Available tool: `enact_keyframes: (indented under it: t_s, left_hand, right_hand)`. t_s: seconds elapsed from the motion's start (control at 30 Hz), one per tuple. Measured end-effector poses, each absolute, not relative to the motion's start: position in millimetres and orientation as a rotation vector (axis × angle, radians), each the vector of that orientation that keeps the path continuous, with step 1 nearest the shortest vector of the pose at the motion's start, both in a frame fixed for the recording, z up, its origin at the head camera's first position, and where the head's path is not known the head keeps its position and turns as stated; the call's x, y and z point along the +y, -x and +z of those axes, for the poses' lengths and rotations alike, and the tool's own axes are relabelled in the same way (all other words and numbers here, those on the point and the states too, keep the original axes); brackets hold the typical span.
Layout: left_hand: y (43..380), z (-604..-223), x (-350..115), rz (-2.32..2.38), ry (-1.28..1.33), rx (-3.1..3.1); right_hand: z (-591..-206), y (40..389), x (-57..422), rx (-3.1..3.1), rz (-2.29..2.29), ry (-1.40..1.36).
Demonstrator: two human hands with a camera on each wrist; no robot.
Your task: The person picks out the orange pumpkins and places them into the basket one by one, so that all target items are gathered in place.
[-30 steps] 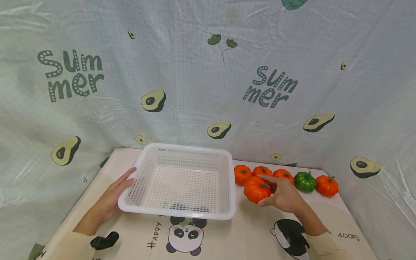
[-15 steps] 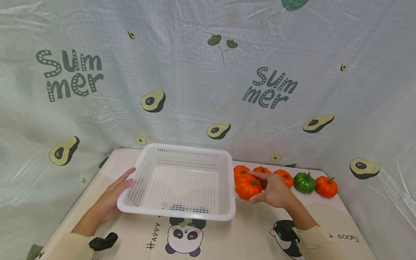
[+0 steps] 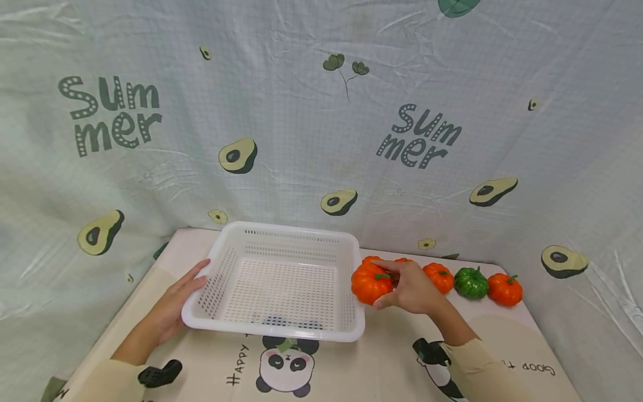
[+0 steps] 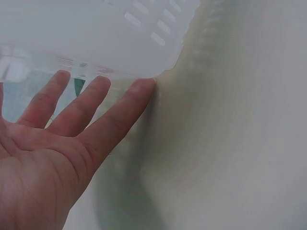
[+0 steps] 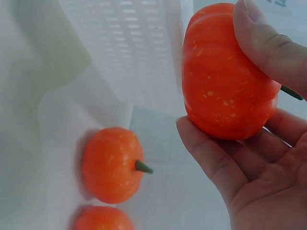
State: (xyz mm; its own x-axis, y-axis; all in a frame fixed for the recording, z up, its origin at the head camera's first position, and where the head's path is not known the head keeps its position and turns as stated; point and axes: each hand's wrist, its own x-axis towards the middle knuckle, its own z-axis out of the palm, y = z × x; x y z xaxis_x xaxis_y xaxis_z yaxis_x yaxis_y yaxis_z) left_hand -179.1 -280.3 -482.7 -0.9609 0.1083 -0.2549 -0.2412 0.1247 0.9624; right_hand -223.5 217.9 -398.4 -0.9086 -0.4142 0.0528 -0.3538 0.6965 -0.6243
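My right hand (image 3: 409,287) holds an orange toy pumpkin (image 3: 370,283) with a green stem between thumb and fingers, its side overlapping the basket's right rim in the head view. In the right wrist view the same pumpkin (image 5: 225,76) is gripped above another orange pumpkin (image 5: 112,165). The white perforated plastic basket (image 3: 271,329) has nothing in it. My left hand (image 3: 173,307) lies at the basket's left side. Its straight fingers (image 4: 120,115) touch the basket's outer wall (image 4: 96,38) in the left wrist view.
Along the table's back edge, right of the basket, sit more orange pumpkins (image 3: 438,277), a green pumpkin (image 3: 471,282) and another orange pumpkin (image 3: 505,289) at the end. A printed curtain (image 3: 291,111) hangs behind the table. The tablecloth (image 3: 351,374) bears panda prints.
My right hand has carried the orange pumpkin leftward from in front of the pumpkin row to the basket's right rim. The left hand and the basket have stayed in place.
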Motion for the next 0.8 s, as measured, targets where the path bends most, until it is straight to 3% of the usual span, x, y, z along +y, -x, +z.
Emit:
enact_keyframes:
  t_s: [0.8]
  left_hand:
    - [179, -480, -279, 1.912, 0.136, 2.141]
  right_hand:
    - [-391, 232, 180, 2.726, -1.010, 0.650]
